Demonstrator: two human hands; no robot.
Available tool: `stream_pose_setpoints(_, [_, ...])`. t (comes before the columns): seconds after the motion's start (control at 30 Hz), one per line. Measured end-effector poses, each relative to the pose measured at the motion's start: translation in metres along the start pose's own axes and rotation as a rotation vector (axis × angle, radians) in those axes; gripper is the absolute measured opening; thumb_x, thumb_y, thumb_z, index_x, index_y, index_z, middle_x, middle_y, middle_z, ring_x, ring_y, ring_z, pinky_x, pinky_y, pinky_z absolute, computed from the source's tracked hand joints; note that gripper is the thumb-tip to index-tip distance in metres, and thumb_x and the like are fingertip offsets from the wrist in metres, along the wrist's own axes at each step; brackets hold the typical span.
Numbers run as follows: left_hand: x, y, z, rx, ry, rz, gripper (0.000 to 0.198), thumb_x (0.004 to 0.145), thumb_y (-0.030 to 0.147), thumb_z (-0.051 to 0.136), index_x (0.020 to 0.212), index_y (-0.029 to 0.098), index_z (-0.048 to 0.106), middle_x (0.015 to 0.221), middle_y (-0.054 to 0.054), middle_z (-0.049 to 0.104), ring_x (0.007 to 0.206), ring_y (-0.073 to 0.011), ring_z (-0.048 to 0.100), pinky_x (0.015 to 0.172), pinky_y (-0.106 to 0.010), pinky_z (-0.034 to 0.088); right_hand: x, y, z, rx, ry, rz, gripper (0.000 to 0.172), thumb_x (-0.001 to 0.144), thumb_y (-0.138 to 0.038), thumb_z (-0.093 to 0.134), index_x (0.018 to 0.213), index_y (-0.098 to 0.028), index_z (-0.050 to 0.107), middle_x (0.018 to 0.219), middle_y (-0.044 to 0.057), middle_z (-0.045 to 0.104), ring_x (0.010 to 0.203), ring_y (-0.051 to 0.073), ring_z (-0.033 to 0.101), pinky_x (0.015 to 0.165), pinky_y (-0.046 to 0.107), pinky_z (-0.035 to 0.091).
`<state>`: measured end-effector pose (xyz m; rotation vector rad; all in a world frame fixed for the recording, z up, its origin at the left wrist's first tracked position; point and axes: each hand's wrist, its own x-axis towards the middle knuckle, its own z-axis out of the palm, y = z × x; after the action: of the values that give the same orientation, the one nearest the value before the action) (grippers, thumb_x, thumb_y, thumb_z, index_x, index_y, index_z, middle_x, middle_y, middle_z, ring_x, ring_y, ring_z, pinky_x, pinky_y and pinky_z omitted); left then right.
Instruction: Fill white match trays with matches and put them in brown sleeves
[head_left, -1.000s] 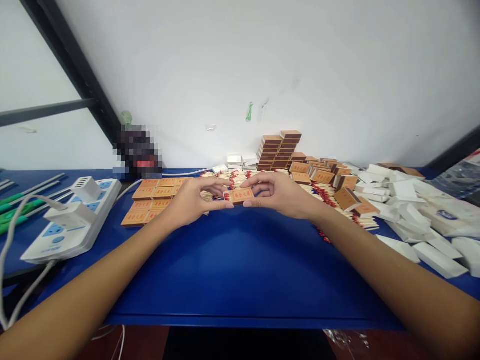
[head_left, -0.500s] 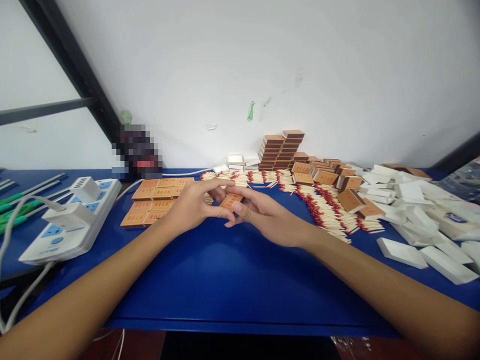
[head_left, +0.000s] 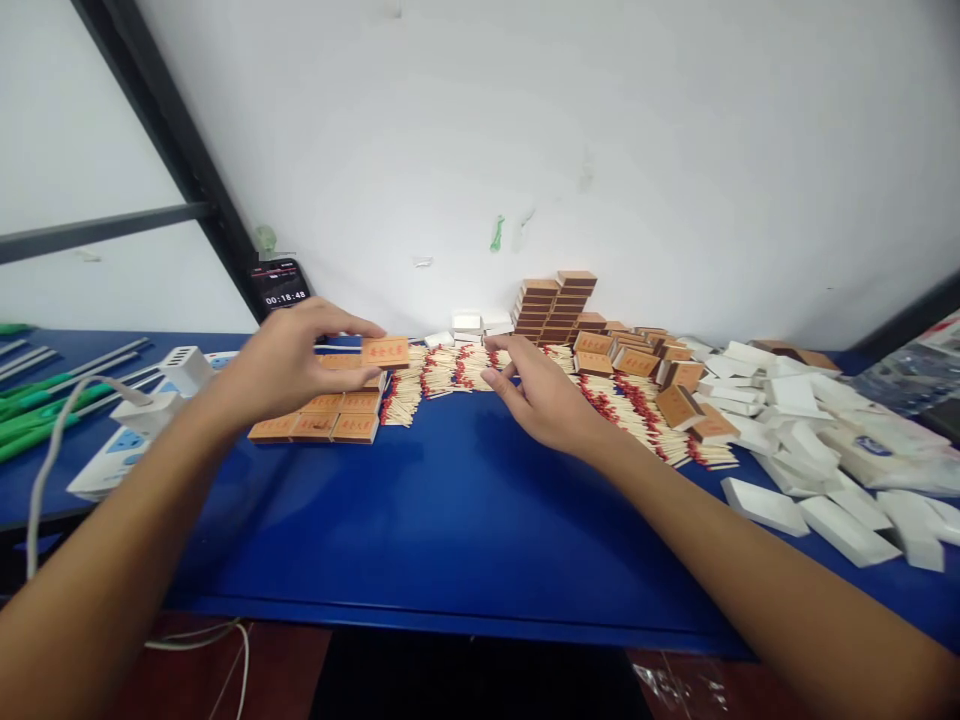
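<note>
Between the thumb and fingers of my left hand [head_left: 300, 360] is an orange matchbox [head_left: 385, 351] with red lettering. It is held over the rows of matchboxes [head_left: 319, 425] laid flat on the left of the blue table, and my hand covers part of them. My right hand [head_left: 536, 390] hovers with thumb and fingers apart and nothing between them. Just beyond its fingertips lie loose red-tipped matches [head_left: 450, 368]. More matches [head_left: 637, 410] spread out on the right, partly behind my right hand.
Brown matchbox sleeves [head_left: 555, 305] are stacked against the wall, with others tumbled beside them. White inner trays [head_left: 765, 506] are heaped on the right near a tissue pack [head_left: 874, 450]. At left are a power strip [head_left: 105, 462], green-handled rods [head_left: 45, 410] and a phone [head_left: 279, 285].
The matchbox that both hands were holding is now in my left hand alone, carried left to the rows. My right hand has let go and opened. The view has shifted slightly.
</note>
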<state>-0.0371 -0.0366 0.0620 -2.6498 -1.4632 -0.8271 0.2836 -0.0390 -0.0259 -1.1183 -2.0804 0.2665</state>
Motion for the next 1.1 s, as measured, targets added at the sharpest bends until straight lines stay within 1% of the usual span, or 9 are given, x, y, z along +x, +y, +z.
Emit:
stream_pose_setpoints(0.17, [-0.044,-0.051,-0.032,0.109,-0.100,-0.139,0.050,0.079,0.059,0.076,0.118,0.028,0.080,0.107,-0.005,0.078,0.090,-0.0201,0.064,0.081,-0.032,0.049,0.000,-0.008,-0.007,-0.082,-0.034,-0.031,0.040,0.110,-0.046,0.044,0.138,-0.021,0.056,0.139,0.016,0.063,0.099,0.026,0.070,0.090,0.043,0.055])
stream_pose_setpoints(0.2, [-0.052,-0.064,-0.034,0.123,-0.079,-0.168,0.053,0.076,0.064,0.076,0.115,0.028,0.081,0.104,-0.004,0.079,0.087,-0.0203,0.064,0.079,-0.031,0.048,0.000,-0.009,-0.007,-0.084,-0.040,-0.033,0.040,0.110,-0.046,0.044,0.138,-0.021,0.056,0.139,0.016,0.062,0.100,0.026,0.070,0.091,0.042,0.054])
stream_pose_setpoints(0.3, [-0.069,-0.095,-0.037,0.188,-0.178,-0.149,0.048,0.076,0.066,0.077,0.111,0.033,0.081,0.111,-0.002,0.079,0.097,-0.0238,0.066,0.086,-0.035,0.049,0.000,-0.010,-0.007,-0.092,-0.051,-0.033,0.039,0.110,-0.045,0.043,0.138,-0.021,0.056,0.140,0.016,0.062,0.103,0.026,0.069,0.096,0.043,0.053])
stream_pose_setpoints(0.4, [-0.072,-0.108,-0.037,0.221,-0.223,-0.117,0.040,0.081,0.064,0.074,0.108,0.035,0.082,0.108,-0.001,0.080,0.094,-0.0233,0.065,0.089,-0.036,0.047,0.000,-0.007,-0.007,-0.096,-0.060,-0.024,0.039,0.110,-0.045,0.043,0.138,-0.021,0.056,0.139,0.016,0.062,0.103,0.027,0.069,0.096,0.043,0.052])
stream_pose_setpoints(0.63, [-0.063,-0.107,-0.027,0.243,-0.175,-0.157,0.065,0.079,0.080,0.067,0.114,0.028,0.082,0.110,-0.007,0.079,0.093,-0.0254,0.065,0.084,-0.034,0.047,0.001,-0.004,-0.008,-0.108,-0.071,-0.034,0.036,0.110,-0.040,0.044,0.135,-0.018,0.058,0.139,0.017,0.062,0.095,0.024,0.070,0.096,0.042,0.052])
stream_pose_setpoints(0.83, [-0.060,-0.100,-0.024,0.250,-0.156,-0.145,0.072,0.080,0.087,0.062,0.111,0.025,0.081,0.106,-0.008,0.080,0.086,-0.0234,0.065,0.076,-0.031,0.047,0.002,-0.004,-0.008,-0.137,-0.084,-0.053,0.036,0.110,-0.042,0.043,0.131,-0.018,0.060,0.137,0.016,0.063,0.104,0.026,0.068,0.092,0.040,0.052])
stream_pose_setpoints(0.97, [-0.042,-0.076,-0.018,0.182,-0.076,-0.056,0.059,0.083,0.078,0.069,0.111,0.027,0.081,0.107,-0.004,0.082,0.089,-0.0227,0.068,0.078,-0.031,0.049,0.001,-0.005,-0.006,-0.195,-0.096,-0.054,0.030,0.110,-0.038,0.045,0.120,-0.019,0.066,0.128,0.013,0.067,0.096,0.023,0.066,0.086,0.036,0.049])
stream_pose_setpoints(1.03, [-0.023,-0.058,-0.008,0.135,-0.009,0.029,0.048,0.091,0.070,0.066,0.104,0.026,0.081,0.107,-0.005,0.082,0.095,-0.0236,0.069,0.084,-0.034,0.050,0.003,-0.003,-0.008,-0.260,-0.105,-0.035,0.027,0.108,-0.033,0.048,0.109,-0.018,0.070,0.116,0.012,0.070,0.092,0.022,0.066,0.082,0.034,0.047])
stream_pose_setpoints(1.1, [0.000,-0.036,0.007,0.057,-0.024,0.113,0.041,0.095,0.062,0.063,0.093,0.026,0.082,0.100,-0.005,0.081,0.089,-0.0226,0.070,0.082,-0.034,0.051,0.007,0.004,-0.014,-0.339,-0.092,0.014,0.026,0.107,-0.030,0.050,0.099,-0.018,0.072,0.106,0.011,0.073,0.091,0.023,0.066,0.079,0.034,0.044])
